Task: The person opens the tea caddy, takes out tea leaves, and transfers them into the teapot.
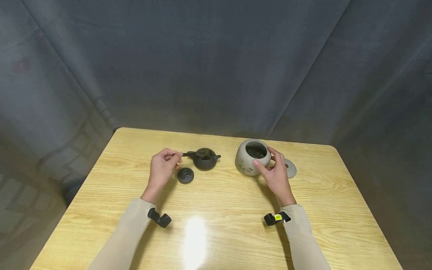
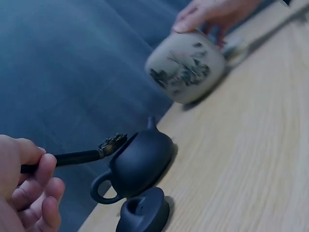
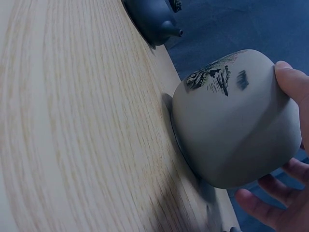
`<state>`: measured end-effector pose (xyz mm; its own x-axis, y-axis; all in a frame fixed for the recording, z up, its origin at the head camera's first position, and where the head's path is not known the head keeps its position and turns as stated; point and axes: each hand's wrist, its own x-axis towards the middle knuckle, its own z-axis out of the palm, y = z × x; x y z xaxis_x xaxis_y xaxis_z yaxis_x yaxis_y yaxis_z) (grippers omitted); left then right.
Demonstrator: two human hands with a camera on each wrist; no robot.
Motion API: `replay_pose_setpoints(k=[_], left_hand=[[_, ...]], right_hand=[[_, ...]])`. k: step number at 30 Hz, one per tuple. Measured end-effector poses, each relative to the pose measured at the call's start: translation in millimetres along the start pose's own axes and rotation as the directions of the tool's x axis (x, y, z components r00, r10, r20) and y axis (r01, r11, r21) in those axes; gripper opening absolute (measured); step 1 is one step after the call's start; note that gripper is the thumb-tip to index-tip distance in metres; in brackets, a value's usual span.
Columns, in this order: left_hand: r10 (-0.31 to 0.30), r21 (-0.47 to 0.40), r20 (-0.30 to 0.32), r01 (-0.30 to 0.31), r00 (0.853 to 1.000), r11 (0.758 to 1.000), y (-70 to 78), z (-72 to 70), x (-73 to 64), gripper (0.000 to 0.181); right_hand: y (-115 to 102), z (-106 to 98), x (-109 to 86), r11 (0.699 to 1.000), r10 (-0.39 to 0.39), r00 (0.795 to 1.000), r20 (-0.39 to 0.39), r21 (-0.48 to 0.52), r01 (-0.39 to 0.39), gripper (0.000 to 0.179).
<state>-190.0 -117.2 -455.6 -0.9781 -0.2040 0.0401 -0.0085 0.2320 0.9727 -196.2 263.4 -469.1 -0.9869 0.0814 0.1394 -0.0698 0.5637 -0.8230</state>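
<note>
The left hand point(image 1: 163, 167) pinches a slim dark scoop point(image 2: 77, 158) between thumb and forefinger, its other fingers loosely curled in the left wrist view. Taking the clock face from the head view, the scoop leaves the fingertips toward three o'clock, its long axis on the nine-to-three line. Its head bears a clump of dark leaves point(image 2: 112, 142) and reaches the mouth of the teapot point(image 1: 204, 164) from the handle side; whether it touches the rim I cannot tell.

The teapot, then, lies at three o'clock from the left fingers, much nearer to them than to the right hand point(image 1: 277, 176). Its handle points to about nine and its spout to about three, so scoop and pot run nearly along one line. The teapot lid point(image 1: 185, 175) rests at eight o'clock from the pot, just beside it.

Farther out, at three o'clock from the pot and well apart from it, is the pale painted jar point(image 1: 243, 160), uncovered, with leaves inside. The right hand grips it from its four o'clock side, thumb at the near rim, fingers round the far flank. Beyond that hand, at about three o'clock from the jar, the jar lid point(image 1: 291, 170) lies on the table point(image 1: 233, 210).
</note>
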Motion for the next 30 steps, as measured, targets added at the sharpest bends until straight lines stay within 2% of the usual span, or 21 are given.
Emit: replay_pose_setpoints(k=[3, 5, 6, 8, 10, 12, 13, 15, 16, 18, 26, 30], left_hand=[[0.089, 0.111, -0.015, -0.087, 0.996, 0.99, 3.0, 4.9, -3.2, 0.015], [0.17, 0.231, -0.021, -0.16, 0.985, 0.96, 5.2, 8.7, -6.2, 0.015], [0.215, 0.297, -0.017, -0.2, 0.976, 0.934, 6.0, 10.6, -7.6, 0.014], [0.321, 0.422, 0.011, -0.295, 0.947, 0.857, 6.9, 14.3, -10.5, 0.013], [0.424, 0.513, 0.051, -0.388, 0.904, 0.765, 7.2, 17.1, -12.8, 0.012], [0.499, 0.555, 0.095, -0.462, 0.861, 0.691, 6.9, 19.0, -14.5, 0.01], [0.525, 0.565, 0.111, -0.488, 0.844, 0.666, 6.8, 19.5, -15.3, 0.01], [0.551, 0.571, 0.127, -0.515, 0.825, 0.639, 6.8, 20.0, -16.0, 0.009], [0.555, 0.57, 0.127, -0.519, 0.822, 0.637, 6.9, 19.9, -16.2, 0.01], [0.553, 0.561, 0.117, -0.514, 0.825, 0.649, 7.7, 19.1, -16.2, 0.011], [0.497, 0.452, 0.011, -0.448, 0.868, 0.772, 14.3, 9.3, -15.1, 0.014], [0.471, 0.419, -0.038, -0.414, 0.881, 0.809, 15.6, 2.4, -15.4, 0.015]], right_hand=[[0.4, -0.4, -0.1, 1.0, -0.004, 1.0, 0.004, -0.002, 0.004, 0.083], [0.7, -0.5, -0.1, 1.0, -0.009, 1.0, 0.006, -0.002, 0.009, 0.082], [1.0, -0.5, 0.0, 1.0, -0.008, 1.0, 0.006, 0.0, 0.008, 0.082], [1.2, -0.1, 0.3, 1.0, -0.007, 1.0, 0.005, 0.003, 0.007, 0.083], [0.9, 0.3, 0.7, 1.0, -0.006, 1.0, 0.003, 0.003, 0.006, 0.083], [0.4, 0.6, 1.3, 1.0, -0.006, 1.0, -0.002, 0.005, 0.006, 0.083], [0.0, 0.7, 1.4, 1.0, -0.007, 1.0, -0.004, 0.003, 0.007, 0.083], [-0.8, 0.7, 1.8, 1.0, -0.009, 1.0, -0.008, 0.0, 0.009, 0.083], [-1.2, 0.7, 1.9, 1.0, -0.009, 1.0, -0.01, -0.001, 0.009, 0.083], [-1.6, 0.7, 2.0, 1.0, -0.008, 1.0, -0.012, -0.003, 0.008, 0.083], [-1.3, 0.3, 1.5, 1.0, -0.005, 1.0, -0.007, -0.005, 0.005, 0.083], [-0.6, -0.3, 0.3, 1.0, 0.003, 1.0, -0.005, -0.008, -0.003, 0.083]])
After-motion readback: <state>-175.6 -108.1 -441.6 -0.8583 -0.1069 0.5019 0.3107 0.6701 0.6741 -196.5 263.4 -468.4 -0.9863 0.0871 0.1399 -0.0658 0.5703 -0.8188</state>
